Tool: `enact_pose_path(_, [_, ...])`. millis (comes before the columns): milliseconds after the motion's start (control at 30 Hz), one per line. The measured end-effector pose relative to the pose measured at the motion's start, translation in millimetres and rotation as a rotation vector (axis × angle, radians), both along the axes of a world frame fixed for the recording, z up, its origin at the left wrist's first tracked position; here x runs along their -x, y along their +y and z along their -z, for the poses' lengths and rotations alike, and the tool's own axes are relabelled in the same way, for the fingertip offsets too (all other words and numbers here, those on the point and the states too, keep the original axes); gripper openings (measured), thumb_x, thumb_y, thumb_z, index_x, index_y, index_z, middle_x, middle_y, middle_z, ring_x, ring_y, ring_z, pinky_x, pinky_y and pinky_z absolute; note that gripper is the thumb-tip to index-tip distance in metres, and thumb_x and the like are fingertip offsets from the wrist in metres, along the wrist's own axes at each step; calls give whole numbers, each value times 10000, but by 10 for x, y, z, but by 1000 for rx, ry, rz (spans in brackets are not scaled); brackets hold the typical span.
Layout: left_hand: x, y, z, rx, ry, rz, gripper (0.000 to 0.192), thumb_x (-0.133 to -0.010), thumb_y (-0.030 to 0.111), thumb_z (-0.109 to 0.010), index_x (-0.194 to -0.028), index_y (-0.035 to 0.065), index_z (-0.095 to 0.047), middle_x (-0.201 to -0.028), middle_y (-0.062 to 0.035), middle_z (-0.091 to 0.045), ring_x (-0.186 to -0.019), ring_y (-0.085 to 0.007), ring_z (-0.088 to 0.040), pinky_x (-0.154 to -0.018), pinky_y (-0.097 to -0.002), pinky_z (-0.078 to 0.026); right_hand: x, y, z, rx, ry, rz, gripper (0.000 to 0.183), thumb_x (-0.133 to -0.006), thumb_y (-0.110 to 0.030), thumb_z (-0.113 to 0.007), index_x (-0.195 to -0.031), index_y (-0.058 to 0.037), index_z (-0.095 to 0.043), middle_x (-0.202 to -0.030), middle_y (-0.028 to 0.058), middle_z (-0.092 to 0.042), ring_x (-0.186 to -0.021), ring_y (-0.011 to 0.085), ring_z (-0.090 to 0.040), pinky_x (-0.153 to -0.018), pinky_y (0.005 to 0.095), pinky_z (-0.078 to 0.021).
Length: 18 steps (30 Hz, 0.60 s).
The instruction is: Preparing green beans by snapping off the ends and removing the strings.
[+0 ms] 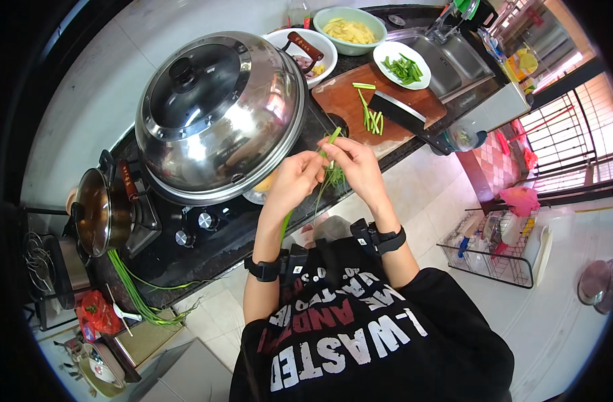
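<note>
My left hand and my right hand meet over the counter's front edge, both pinching a green onion stalk. Its long green part hangs down past my left wrist. Thin green trimmings lie just below my fingers. Beyond my right hand is a wooden cutting board with cut green onion pieces and a black-bladed cleaver. A white plate of chopped green pieces sits on the board's far corner. More whole green onions lie at the counter's left end.
A large domed steel wok lid covers the stove beside my left hand. Behind stand a white bowl and a green bowl of sliced pale food. A sink lies at the back right, a lidded pot at the left.
</note>
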<state>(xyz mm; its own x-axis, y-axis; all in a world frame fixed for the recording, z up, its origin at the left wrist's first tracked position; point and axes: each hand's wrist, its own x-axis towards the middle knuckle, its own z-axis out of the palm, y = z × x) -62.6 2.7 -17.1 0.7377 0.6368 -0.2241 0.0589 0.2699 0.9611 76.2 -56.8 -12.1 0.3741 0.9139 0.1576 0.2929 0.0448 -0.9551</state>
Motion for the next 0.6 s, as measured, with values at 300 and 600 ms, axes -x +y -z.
enact_pose_path(300, [-24, -64, 76, 157, -60, -80, 189, -909, 179, -489, -918, 18, -589, -626, 20, -495, -457, -8, -351, -379, -152, -212, -26, -106, -82, -118, -641, -150, 233, -770, -18, -546, -1001, -5, -577, -820, 135, -600, -724, 316, -601, -605, 371, -488])
enact_pose_path(600, [-78, -55, 78, 237, -79, -177, 180, -900, 157, -476, -835, 15, -565, -636, -19, -521, -444, -25, -370, -352, -160, -222, -72, -109, -42, -250, -836, -217, 337, -710, 21, -549, -1046, 4, -565, -954, 149, -627, -801, 280, -631, -663, 342, -522])
